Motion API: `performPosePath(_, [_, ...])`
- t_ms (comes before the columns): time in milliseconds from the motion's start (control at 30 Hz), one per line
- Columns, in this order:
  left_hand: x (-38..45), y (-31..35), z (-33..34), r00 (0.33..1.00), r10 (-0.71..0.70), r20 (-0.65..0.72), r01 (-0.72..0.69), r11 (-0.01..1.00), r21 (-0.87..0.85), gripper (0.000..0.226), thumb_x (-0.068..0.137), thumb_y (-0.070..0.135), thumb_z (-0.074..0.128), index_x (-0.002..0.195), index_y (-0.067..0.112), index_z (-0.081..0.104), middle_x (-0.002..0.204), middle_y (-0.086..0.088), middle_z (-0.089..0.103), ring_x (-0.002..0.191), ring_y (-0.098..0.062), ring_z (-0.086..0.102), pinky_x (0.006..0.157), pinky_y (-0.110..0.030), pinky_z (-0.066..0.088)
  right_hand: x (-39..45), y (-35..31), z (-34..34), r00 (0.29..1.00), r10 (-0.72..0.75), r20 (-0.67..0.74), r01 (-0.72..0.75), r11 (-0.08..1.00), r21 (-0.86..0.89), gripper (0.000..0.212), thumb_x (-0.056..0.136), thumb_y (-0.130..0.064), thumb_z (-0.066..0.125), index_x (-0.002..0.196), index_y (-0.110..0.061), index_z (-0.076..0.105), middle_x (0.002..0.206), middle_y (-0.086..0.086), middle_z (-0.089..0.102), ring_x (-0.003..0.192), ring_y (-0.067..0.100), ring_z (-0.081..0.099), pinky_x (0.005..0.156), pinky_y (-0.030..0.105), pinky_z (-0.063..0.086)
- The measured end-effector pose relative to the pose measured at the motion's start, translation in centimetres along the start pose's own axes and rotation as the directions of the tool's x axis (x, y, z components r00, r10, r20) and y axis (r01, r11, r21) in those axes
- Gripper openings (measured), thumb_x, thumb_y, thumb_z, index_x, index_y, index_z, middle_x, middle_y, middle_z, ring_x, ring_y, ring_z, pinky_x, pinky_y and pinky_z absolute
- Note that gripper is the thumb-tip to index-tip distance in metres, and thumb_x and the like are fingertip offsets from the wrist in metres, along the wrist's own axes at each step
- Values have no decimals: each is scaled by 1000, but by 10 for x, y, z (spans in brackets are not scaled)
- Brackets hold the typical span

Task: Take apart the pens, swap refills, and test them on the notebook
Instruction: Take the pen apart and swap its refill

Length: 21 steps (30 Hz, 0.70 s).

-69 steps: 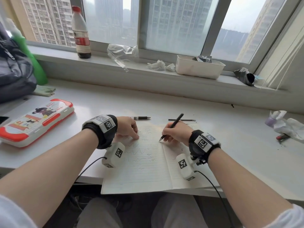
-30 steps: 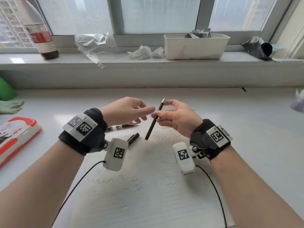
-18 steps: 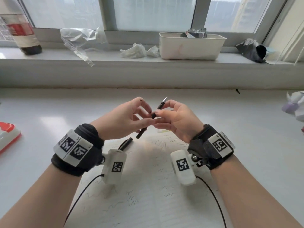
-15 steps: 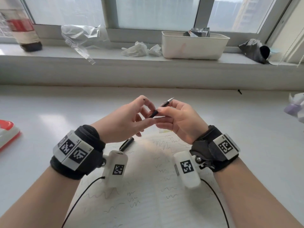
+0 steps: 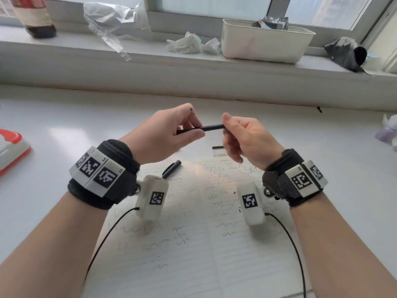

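Your white desk (image 5: 64, 117) runs the full width under the grey window ledge (image 5: 150, 59), and the open lined notebook (image 5: 193, 244) lies on its near middle, both pages marked with short wavy pen scribbles. On the far ledge, a white rectangular plastic tub (image 5: 266, 45) sits right of centre, a crumpled clear plastic bag (image 5: 107, 20) left of centre, and a bottle with a red label and dark liquid (image 5: 35, 18) at the far left. A red and white pencil case (image 5: 10, 151) shows at the desk's left edge.

You hold both forearms over the notebook, each wrist wrapped in a black band with white marker blocks. Your left hand (image 5: 165, 136) is closed in a pinch on the left end of the slim black pen (image 5: 202, 128), thumb below and fingers curled over it. Your right hand (image 5: 245, 138) pinches the pen's right end between thumb and fingertips. The pen lies nearly level between your two hands, raised above the far edge of the notebook and touching nothing else.

Beneath your left hand, a short black pen piece (image 5: 171, 168) rests on the notebook's far left corner. Just past the notebook, between your hands, a small dark-and-pale part (image 5: 219, 150) lies on the desk; it is too small to tell what it is.
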<state>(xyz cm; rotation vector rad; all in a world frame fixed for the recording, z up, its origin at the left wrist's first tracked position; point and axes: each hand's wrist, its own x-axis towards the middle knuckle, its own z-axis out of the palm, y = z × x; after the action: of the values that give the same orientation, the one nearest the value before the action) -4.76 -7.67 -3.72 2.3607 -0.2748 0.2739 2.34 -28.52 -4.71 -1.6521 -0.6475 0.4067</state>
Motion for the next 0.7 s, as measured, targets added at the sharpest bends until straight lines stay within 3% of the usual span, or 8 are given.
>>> performPosePath(100, [-1,4,0,1000,-13,8,12,1000,24,13,90,42,60,89,29,57,74,7,64,56,-4,55,51,-14,46,-2,-1,2,1000,14,3,-14,1000,5,48,105,-32,37,61,-14,44,44,-2,39,33,14,30,33,18,24])
performPosePath(233, [0,6,-1,1000,-2,22,0,997,80,15,95,37,56,89,23,57,71,6,64,59,0,55,53,-8,43,0,0,-2,1000,-9,29,10,1000,-23,43,105,-27,40,65,-11,44,47,-3,39,35,12,30,34,20,25])
performPosePath(300, [0,5,-2,999,-11,39,7,994,108,16,95,37,54,89,23,56,70,7,64,59,1,56,55,-10,44,0,0,-6,998,-10,61,15,997,-79,38,103,-25,45,70,-8,50,51,1,46,36,12,33,35,22,27])
performPosePath(400, [0,3,-3,996,-44,80,35,993,109,13,94,38,55,89,26,57,74,7,68,69,-4,65,67,-31,57,0,1,-12,996,40,81,-31,993,-111,24,99,-22,54,85,-4,61,61,6,60,36,11,41,34,21,33])
performPosePath(500, [-1,3,-2,992,-44,115,34,995,90,10,92,40,56,87,32,55,74,11,69,71,-5,64,73,-40,57,-1,3,-13,997,56,48,-53,997,-65,31,101,-24,51,83,-1,62,58,7,64,37,13,50,35,21,39])
performPosePath(633, [-2,3,-1,985,-53,166,39,995,87,7,93,35,58,88,33,54,81,24,70,79,-19,67,76,-50,55,-1,1,-13,997,58,48,-59,998,15,8,93,-7,62,98,-2,63,78,11,72,62,17,66,58,27,57])
performPosePath(700, [-1,3,-2,981,-36,189,22,997,76,4,94,33,58,92,34,54,82,23,71,76,-15,66,70,-43,53,-1,1,-14,998,54,35,-55,998,33,9,93,-11,63,94,-2,65,78,11,73,64,17,68,61,28,58])
